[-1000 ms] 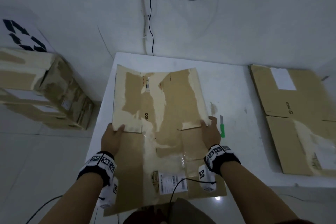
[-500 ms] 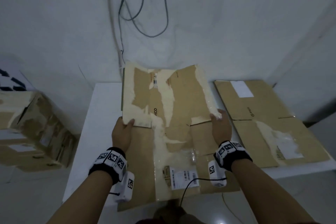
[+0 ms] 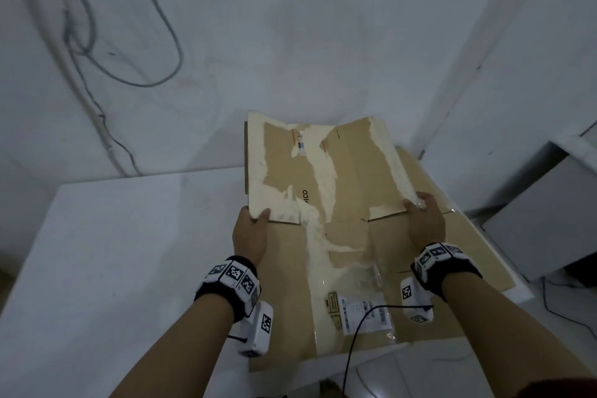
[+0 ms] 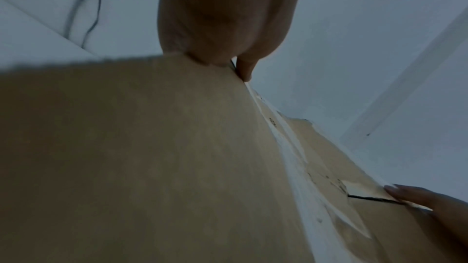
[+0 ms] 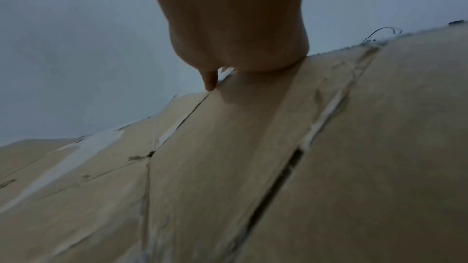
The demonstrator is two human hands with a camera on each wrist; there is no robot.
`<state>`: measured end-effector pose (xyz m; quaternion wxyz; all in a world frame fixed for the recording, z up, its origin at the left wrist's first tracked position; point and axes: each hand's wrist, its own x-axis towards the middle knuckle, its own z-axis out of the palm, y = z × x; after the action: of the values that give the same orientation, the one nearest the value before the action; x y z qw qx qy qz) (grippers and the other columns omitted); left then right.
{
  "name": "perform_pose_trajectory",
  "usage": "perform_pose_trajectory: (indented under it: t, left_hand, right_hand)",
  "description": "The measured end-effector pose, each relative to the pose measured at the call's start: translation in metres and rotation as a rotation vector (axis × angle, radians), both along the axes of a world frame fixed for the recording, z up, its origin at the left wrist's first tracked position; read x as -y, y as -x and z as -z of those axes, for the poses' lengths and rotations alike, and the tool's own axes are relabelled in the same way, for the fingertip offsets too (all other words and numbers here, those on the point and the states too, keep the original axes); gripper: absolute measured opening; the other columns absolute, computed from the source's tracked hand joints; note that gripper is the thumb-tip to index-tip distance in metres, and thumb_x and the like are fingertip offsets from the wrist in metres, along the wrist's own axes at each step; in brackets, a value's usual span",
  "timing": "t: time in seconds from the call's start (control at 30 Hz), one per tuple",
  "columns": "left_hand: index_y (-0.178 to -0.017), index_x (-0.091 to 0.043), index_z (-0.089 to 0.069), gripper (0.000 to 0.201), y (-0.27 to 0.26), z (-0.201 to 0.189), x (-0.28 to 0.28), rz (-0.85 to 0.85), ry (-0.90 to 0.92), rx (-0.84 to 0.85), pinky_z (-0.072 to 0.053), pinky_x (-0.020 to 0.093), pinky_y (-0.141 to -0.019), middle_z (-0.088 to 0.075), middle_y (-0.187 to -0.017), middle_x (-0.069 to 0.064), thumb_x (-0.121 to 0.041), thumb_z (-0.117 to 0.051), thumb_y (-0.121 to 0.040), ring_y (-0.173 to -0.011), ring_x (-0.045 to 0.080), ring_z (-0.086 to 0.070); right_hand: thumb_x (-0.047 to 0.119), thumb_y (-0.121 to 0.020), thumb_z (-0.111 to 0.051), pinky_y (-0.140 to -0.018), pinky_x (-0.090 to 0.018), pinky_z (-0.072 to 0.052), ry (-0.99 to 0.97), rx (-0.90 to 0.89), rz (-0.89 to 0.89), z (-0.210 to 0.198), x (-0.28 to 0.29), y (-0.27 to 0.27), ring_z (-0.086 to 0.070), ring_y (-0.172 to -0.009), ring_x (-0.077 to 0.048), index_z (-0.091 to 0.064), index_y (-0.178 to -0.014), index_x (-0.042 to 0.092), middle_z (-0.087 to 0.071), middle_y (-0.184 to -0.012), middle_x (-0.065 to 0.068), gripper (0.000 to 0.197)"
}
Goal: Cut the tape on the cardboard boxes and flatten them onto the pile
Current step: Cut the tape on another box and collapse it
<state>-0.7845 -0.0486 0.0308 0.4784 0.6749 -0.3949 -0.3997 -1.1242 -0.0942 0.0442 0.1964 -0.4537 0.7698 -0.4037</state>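
Observation:
A flattened brown cardboard box (image 3: pixel 323 191) with torn pale patches and a shipping label is held off the white table (image 3: pixel 113 252), tilted up at its far end. My left hand (image 3: pixel 250 229) grips its left edge, thumb on top. My right hand (image 3: pixel 424 220) grips the right edge the same way. Both wrist views show the cardboard (image 4: pixel 152 157) (image 5: pixel 278 167) close up with the thumb over its edge. Under the box's right side lies the pile of flattened cardboard (image 3: pixel 458 236) at the table's right end.
Cables (image 3: pixel 106 52) hang on the white wall behind the table. A grey-white cabinet (image 3: pixel 542 203) stands on the floor to the right. The left half of the table top shows bare white.
The held box has moved to the right, from the table's middle to partly over the pile. My view turned right with it; the boxes on the left floor left the frame.

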Motion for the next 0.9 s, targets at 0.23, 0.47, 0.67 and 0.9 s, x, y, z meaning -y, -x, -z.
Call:
perform_pose_trajectory:
  t: [0.23, 0.47, 0.67, 0.9]
  left_hand:
    - [-0.099, -0.009, -0.050, 0.017, 0.140, 0.024, 0.049, -0.011, -0.059, -0.068, -0.037, 0.029, -0.075, -0.057, -0.091, 0.005, -0.025, -0.055, -0.097, -0.088, 0.022, -0.053]
    - [-0.100, -0.008, -0.053, 0.017, 0.223, 0.061, 0.068, -0.067, -0.158, -0.101, -0.041, 0.031, -0.079, -0.059, -0.095, 0.007, -0.025, -0.056, -0.097, -0.094, 0.025, -0.057]
    - [-0.108, -0.006, -0.051, 0.022, 0.258, 0.081, 0.083, -0.066, -0.200, -0.057, -0.043, 0.032, -0.085, -0.061, -0.105, 0.012, -0.023, -0.055, -0.097, -0.101, 0.026, -0.057]
    - [-0.117, 0.002, -0.054, 0.032, 0.260, 0.101, 0.108, -0.089, -0.289, 0.158, -0.040, 0.037, -0.089, -0.053, -0.114, 0.024, -0.021, -0.058, -0.095, -0.109, 0.037, -0.051]
  right_hand:
    - [0.029, -0.095, -0.058, -0.079, -0.033, -0.036, -0.136, -0.025, -0.026, 0.014, 0.061, 0.141, -0.056, -0.094, -0.032, -0.051, -0.126, 0.018, -0.057, -0.100, -0.012, 0.034]
    - [0.029, -0.095, -0.059, -0.079, -0.031, -0.033, -0.257, -0.043, -0.086, 0.050, 0.094, 0.224, -0.053, -0.093, -0.028, -0.052, -0.126, 0.014, -0.057, -0.100, -0.010, 0.035]
    - [0.028, -0.096, -0.059, -0.076, -0.030, -0.033, -0.286, -0.018, -0.065, 0.072, 0.116, 0.248, -0.055, -0.092, -0.029, -0.053, -0.124, 0.012, -0.058, -0.101, -0.014, 0.033]
    - [0.035, -0.097, -0.058, -0.079, -0.030, -0.034, -0.311, -0.063, -0.059, 0.084, 0.144, 0.268, -0.059, -0.108, -0.036, -0.051, -0.133, 0.014, -0.062, -0.108, -0.018, 0.042]
